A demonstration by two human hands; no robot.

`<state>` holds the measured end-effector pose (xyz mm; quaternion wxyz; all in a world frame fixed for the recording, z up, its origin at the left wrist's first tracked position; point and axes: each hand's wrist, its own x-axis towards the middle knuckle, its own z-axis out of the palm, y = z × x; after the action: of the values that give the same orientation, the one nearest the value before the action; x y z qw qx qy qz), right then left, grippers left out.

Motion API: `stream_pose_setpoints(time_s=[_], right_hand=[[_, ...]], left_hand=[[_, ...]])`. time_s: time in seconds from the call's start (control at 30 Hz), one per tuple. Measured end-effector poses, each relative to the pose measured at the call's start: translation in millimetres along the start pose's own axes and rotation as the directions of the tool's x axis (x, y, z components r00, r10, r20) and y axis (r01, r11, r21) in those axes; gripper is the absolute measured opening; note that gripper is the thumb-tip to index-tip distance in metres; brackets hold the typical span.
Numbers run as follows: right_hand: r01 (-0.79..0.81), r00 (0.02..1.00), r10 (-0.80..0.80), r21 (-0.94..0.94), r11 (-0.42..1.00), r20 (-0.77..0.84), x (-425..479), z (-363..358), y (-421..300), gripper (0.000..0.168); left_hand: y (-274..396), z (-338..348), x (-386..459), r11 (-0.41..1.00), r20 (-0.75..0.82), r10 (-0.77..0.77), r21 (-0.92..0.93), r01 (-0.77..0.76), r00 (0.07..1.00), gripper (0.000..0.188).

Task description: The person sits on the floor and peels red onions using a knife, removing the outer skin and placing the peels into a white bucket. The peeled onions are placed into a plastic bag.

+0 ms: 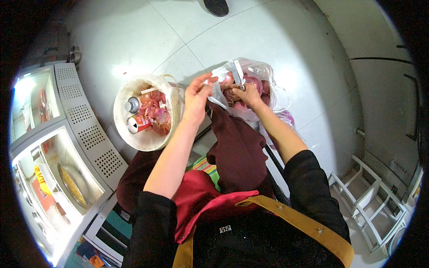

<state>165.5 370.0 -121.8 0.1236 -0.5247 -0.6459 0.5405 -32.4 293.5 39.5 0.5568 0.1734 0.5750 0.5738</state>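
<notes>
My right hand (249, 95) is closed around the handle of a small metal knife (238, 72), its blade pointing away from me. It is over a clear plastic bag (271, 78) of red onions (253, 81) on the floor between and beyond my knees. My left hand (197, 95) is at the bag's near-left rim, fingers bent. I cannot tell whether they pinch the plastic. Left of that hand stands a white bucket (122, 142) holding onion skins (157, 107), a red drink can (139, 124) and a silver can (133, 105).
A lit glass-fronted cabinet (90, 139) runs along the left. On the right lies a white metal rack (367, 201) beside a large grey appliance (382, 110). Someone's dark shoe (217, 7) is on the tiled floor (161, 37) at the top. A purple bag (286, 119) sits by the onions.
</notes>
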Motion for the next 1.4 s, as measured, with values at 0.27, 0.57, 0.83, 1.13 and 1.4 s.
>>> stream_pose_setpoints(time_s=[0.27, 0.57, 0.83, 1.13, 1.4], right_hand=[[-0.157, 0.976, 0.162, 0.042, 0.987, -0.145, 23.9, 37.5, -49.7, 0.042], [-0.293, 0.949, 0.279, -0.087, 0.952, -0.147, 46.3, 64.1, -36.5, 0.06], [-0.401, 0.904, 0.369, -0.131, 0.907, -0.217, 37.5, 64.5, -41.7, 0.065], [-0.318, 0.941, 0.284, -0.19, 0.929, -0.183, 2.1, 39.6, -60.8, 0.09], [-0.143, 0.984, 0.147, 0.042, 0.989, -0.104, -37.9, 33.9, -45.7, 0.089]], left_hand=[[3.6, 7.0, -25.6, 0.999, 0.021, 0.026, 0.031, -0.026, 0.999, 0.029], [-17.8, -15.9, -30.6, 0.968, 0.027, -0.121, 0.224, 0.112, 0.992, 0.028], [-20.7, -19.4, -22.7, 0.967, 0.001, -0.17, 0.194, 0.167, 0.985, 0.028], [-23.1, -24.3, -26.9, 0.994, -0.005, -0.047, 0.099, 0.047, 0.999, 0.031], [-23.3, -24.8, -26.0, 0.991, -0.055, -0.096, 0.086, 0.101, 0.994, 0.028]])
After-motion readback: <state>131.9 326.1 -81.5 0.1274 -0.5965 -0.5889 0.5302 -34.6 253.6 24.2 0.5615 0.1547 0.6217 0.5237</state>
